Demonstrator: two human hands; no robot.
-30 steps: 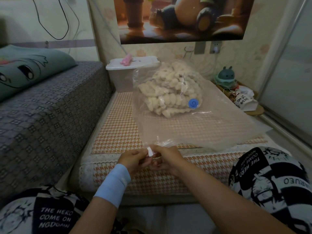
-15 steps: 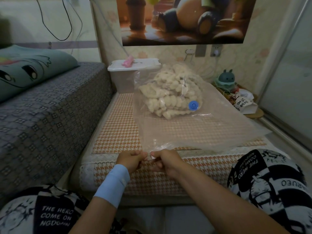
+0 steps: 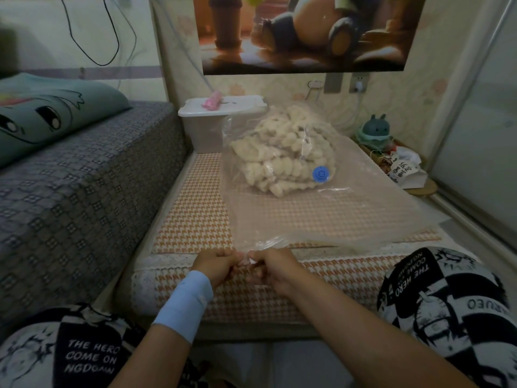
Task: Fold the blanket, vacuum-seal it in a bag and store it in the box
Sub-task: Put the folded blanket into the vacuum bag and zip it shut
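Left hand (image 3: 216, 264), with a pale blue wristband (image 3: 186, 301) on its wrist, and right hand (image 3: 272, 266) meet knuckle to knuckle at the near edge of the vacuum bag (image 3: 321, 219). The fingers of both are curled and pinch the clear plastic at its near left corner. The bag lies flat along a low bench (image 3: 190, 219) covered in orange-and-white houndstooth cloth. The cream, knobbly blanket (image 3: 279, 158) sits bunched inside the bag at its far end, and a round blue valve (image 3: 321, 173) sits on the plastic over the blanket's right side. Just behind the bag stands the box (image 3: 212, 127), translucent with a white lid, which carries a small pink object (image 3: 214, 99). A grey patterned bed (image 3: 84, 177) runs along the left, with a teal cartoon pillow (image 3: 42, 119) on it. A poster (image 3: 302, 32) hangs on the far wall above the wall sockets (image 3: 359, 84), and a teal figurine (image 3: 376, 130) stands to the right.

A pale speck shows between the fingertips, too small to identify. The bag's seal is hidden by the hands. The poster's top is cut off, and the box's right side is hidden behind the bag.
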